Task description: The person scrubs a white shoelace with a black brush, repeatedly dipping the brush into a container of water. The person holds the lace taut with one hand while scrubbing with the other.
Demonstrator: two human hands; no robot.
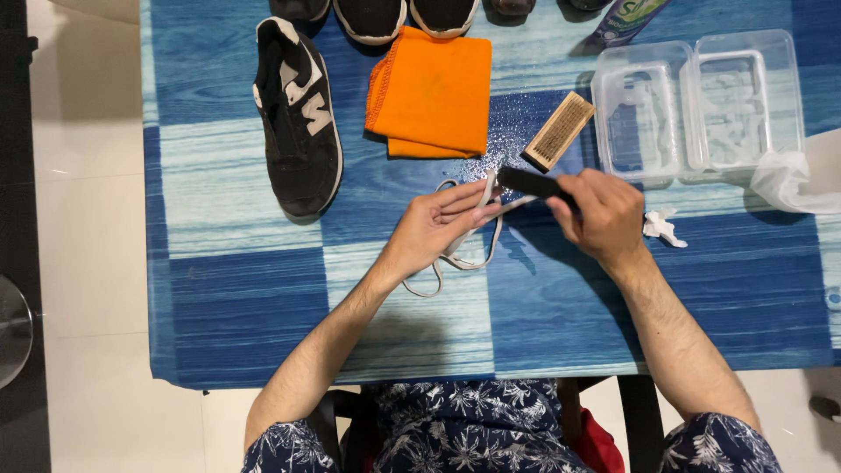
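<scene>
I sit at a table (263, 289) covered in a cloth printed with blue and pale wood-grain squares. Left of the table, the floor (88, 263) is glossy cream tile that catches soft reflections of the light overhead. Further left of the table a dark strip runs along the edge, with part of a round metal thing (13, 328) showing there. Below the table's near edge, at its right end, one dark table leg (639, 420) stands on the tile.
</scene>
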